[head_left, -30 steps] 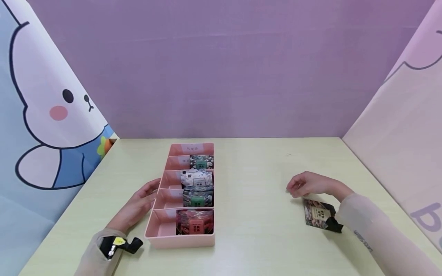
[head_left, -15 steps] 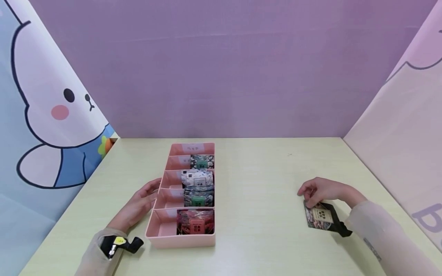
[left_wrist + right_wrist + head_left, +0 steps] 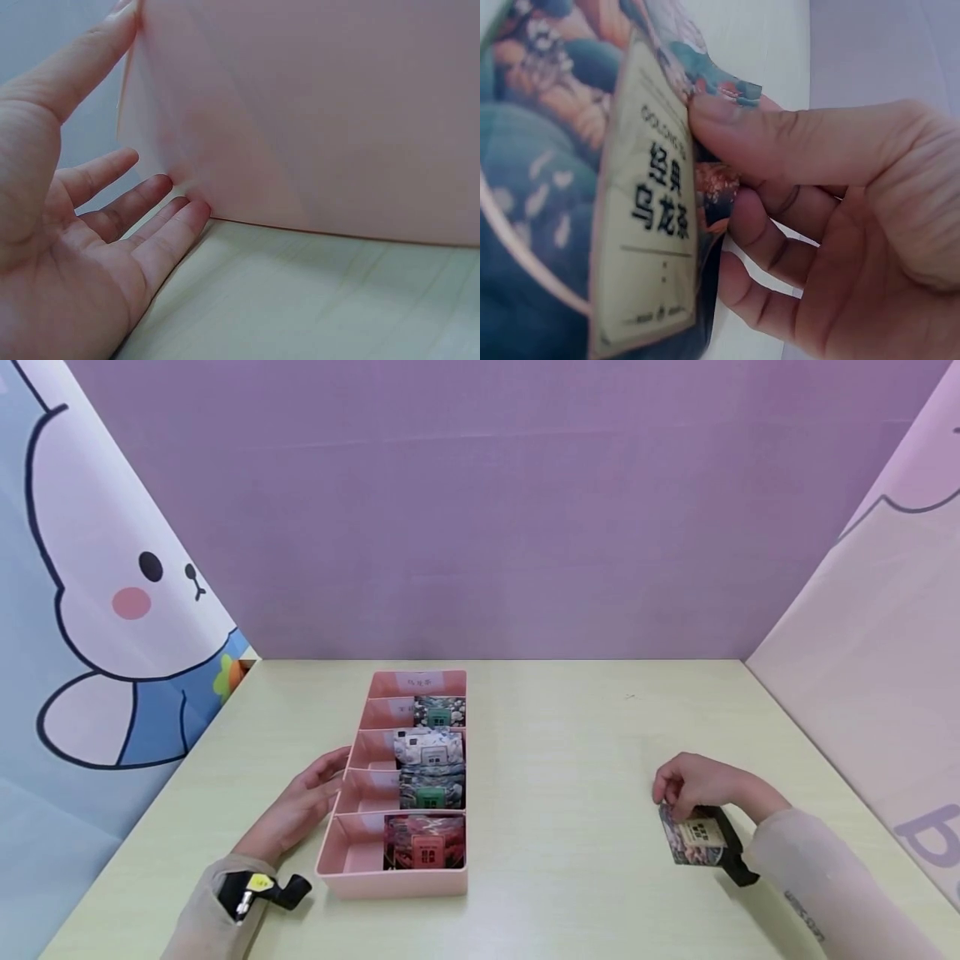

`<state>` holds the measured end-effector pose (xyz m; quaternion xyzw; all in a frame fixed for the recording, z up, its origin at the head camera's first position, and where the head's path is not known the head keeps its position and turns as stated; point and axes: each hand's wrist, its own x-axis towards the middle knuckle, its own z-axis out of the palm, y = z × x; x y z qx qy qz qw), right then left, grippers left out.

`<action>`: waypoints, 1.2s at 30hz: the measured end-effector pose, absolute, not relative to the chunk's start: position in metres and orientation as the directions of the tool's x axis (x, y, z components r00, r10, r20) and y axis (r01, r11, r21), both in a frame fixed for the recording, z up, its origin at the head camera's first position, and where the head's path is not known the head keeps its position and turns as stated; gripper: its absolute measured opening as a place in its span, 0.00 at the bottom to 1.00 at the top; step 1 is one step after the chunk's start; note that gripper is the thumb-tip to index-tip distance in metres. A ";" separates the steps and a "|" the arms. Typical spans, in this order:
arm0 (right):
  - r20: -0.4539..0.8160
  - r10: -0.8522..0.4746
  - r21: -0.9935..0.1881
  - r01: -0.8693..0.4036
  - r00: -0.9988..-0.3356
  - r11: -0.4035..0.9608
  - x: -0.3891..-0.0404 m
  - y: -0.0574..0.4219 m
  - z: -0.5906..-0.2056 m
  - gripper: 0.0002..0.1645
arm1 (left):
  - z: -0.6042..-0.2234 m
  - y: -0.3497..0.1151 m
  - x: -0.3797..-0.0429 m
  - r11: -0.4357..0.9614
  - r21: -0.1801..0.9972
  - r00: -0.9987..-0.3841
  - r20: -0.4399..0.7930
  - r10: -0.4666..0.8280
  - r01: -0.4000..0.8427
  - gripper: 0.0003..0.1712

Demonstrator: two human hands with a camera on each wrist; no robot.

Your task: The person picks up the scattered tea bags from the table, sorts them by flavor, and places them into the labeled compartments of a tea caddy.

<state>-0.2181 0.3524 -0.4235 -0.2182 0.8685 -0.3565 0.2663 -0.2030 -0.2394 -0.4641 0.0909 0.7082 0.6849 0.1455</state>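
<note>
An oolong tea sachet [image 3: 692,843] with a dark flowery print and a cream label [image 3: 649,240] is pinched at its edge between thumb and fingers of my right hand [image 3: 703,783]. In the right wrist view the sachet is tipped up close to the camera. My left hand [image 3: 298,803] rests against the left side of a long pink divided box [image 3: 393,883]. The left wrist view has its thumb up by the edge of the box wall [image 3: 315,120], the other fingertips low against it, fingers loosely extended.
Red sachets [image 3: 423,843] fill the nearest compartment. Behind them come green-labelled sachets [image 3: 431,789], white ones [image 3: 429,747] and another green-labelled sachet [image 3: 438,712]. The farthest compartment shows a paper label [image 3: 420,682]. A purple cloth [image 3: 495,527] hangs behind the table [image 3: 562,860].
My right hand has moved back right and toward me over the sachet and taken hold of its edge; the sachet has turned slightly. The left hand and box stay put.
</note>
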 end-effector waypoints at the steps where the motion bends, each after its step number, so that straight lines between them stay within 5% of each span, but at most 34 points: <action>1: -0.306 -0.563 -0.722 -0.198 -0.768 0.663 -0.218 0.352 -0.423 0.13 | -0.465 -0.239 -0.203 0.039 0.997 -0.941 -0.077 0.329 -0.068 0.36; 23: -0.413 -0.524 -0.751 -0.048 -0.745 0.659 -0.222 0.347 -0.422 0.08 | -0.465 -0.239 -0.204 0.039 0.995 -0.946 -0.098 0.310 -0.090 0.37; 36: -0.313 -0.594 -0.838 -0.080 -0.741 0.540 -0.238 0.336 -0.408 0.10 | -0.465 -0.239 -0.205 0.019 0.995 -0.946 -0.095 0.310 -0.094 0.37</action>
